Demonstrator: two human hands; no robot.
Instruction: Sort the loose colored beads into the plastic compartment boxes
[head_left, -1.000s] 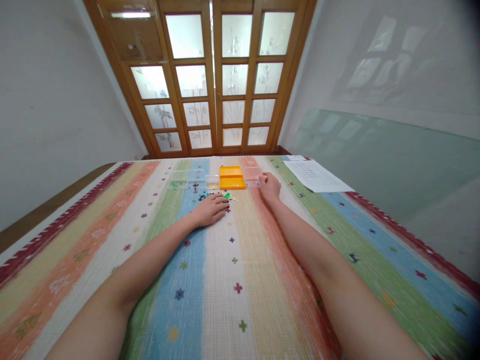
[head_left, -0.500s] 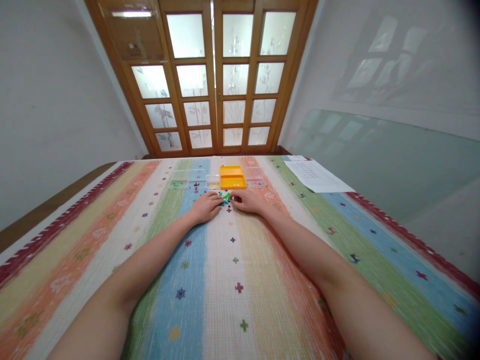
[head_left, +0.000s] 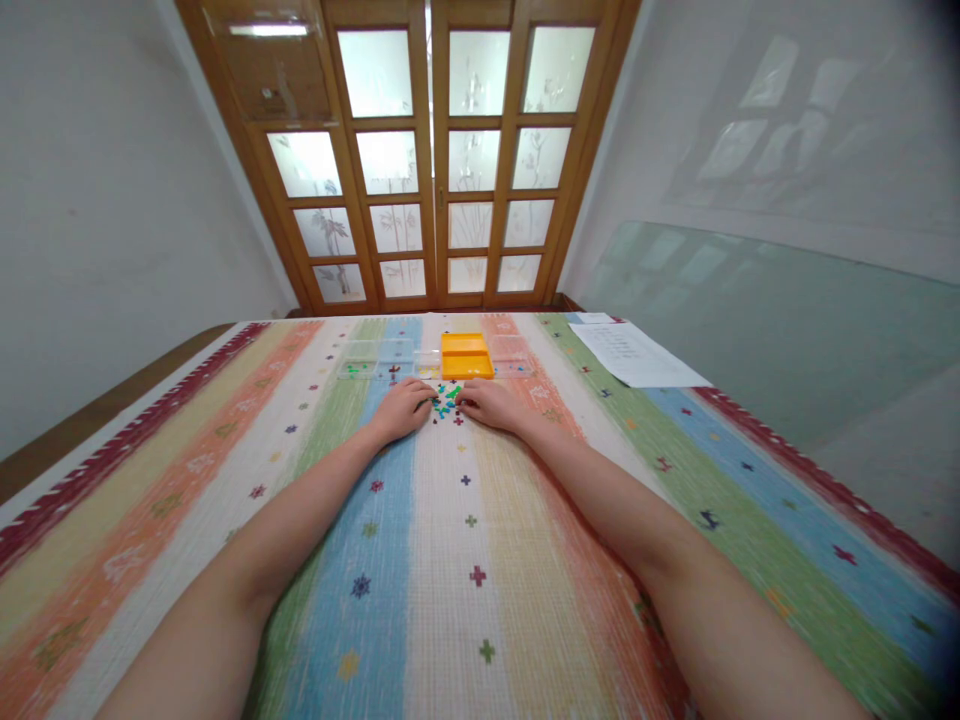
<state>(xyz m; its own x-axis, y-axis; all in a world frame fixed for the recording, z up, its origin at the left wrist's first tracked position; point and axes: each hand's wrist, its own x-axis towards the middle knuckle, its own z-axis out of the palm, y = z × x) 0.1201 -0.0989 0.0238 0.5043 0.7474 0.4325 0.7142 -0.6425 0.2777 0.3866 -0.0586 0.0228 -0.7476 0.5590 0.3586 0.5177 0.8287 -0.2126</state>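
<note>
A loose pile of small green, blue and dark pieces (head_left: 448,398) lies on the striped tablecloth between my two hands. My left hand (head_left: 405,408) rests at the pile's left edge, its fingers curled together; whatever is under the fingertips is hidden. At the right edge of the pile sits my right hand (head_left: 486,402), thumb and fingers bent in towards the pieces. Any piece between those fingertips is too small to make out. Just behind the pile stands an open orange box (head_left: 466,366), with some light bits in its front half.
Clear plastic boxes flank the orange one: a left box (head_left: 360,368) with green pieces, a small middle box (head_left: 427,365) with yellow ones, a right box (head_left: 517,366) with blue bits. Printed paper (head_left: 637,352) lies at the far right of the striped tablecloth (head_left: 442,600).
My left hand has drawn back a little to the left, its fingers now more curled, and more of the pile shows. The right hand has shifted only slightly.
</note>
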